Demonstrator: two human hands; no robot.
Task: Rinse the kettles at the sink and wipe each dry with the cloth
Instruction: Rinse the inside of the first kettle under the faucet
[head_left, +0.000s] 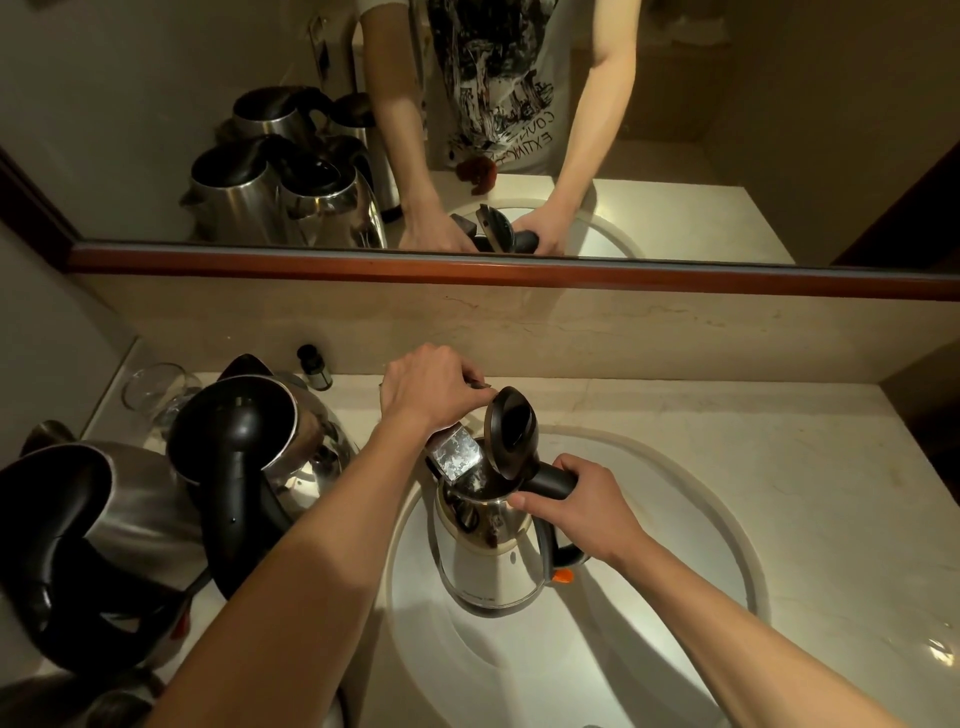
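Observation:
A steel kettle (493, 566) with a black handle stands over the white sink basin (649, 623), its black lid (511, 434) flipped up. My right hand (587, 512) grips the kettle's handle. The chrome tap spout (456, 457) reaches over the kettle's open mouth. My left hand (434, 387) is curled over the tap lever behind it. Whether water runs I cannot tell. No cloth is in view.
Two more steel kettles with black handles, one (244, 447) and another (78, 535), crowd the counter at the left, a third lid at the bottom edge. A glass (153, 387) and a small dark bottle (314, 366) stand behind them. A mirror (779, 130) hangs above the backsplash.

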